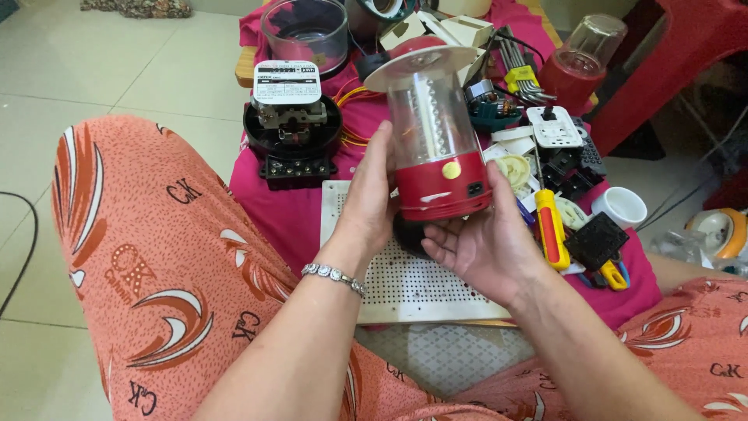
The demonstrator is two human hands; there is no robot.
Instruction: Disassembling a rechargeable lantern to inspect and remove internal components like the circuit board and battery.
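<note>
From my head camera, I hold the red lantern (pixel 438 132) tilted above the white perforated board (pixel 405 284): my left hand (pixel 368 199) wraps its clear side, my right hand (pixel 479 238) cups the base, fingers half curled, so the underside faces me; a round yellow sticker (pixel 451 170) sits on its red base, a white label (pixel 287 81) tops the black electricity meter (pixel 292 144) nearby

The lantern (pixel 438 136) has a glossy red plastic base and a clear, smooth plastic body. The perforated board (pixel 405 284) looks like matt white plastic. Pink cloth (pixel 292 210) covers the table. The screwdriver (pixel 550 222) shows a shiny plastic handle and metal shaft.
</note>
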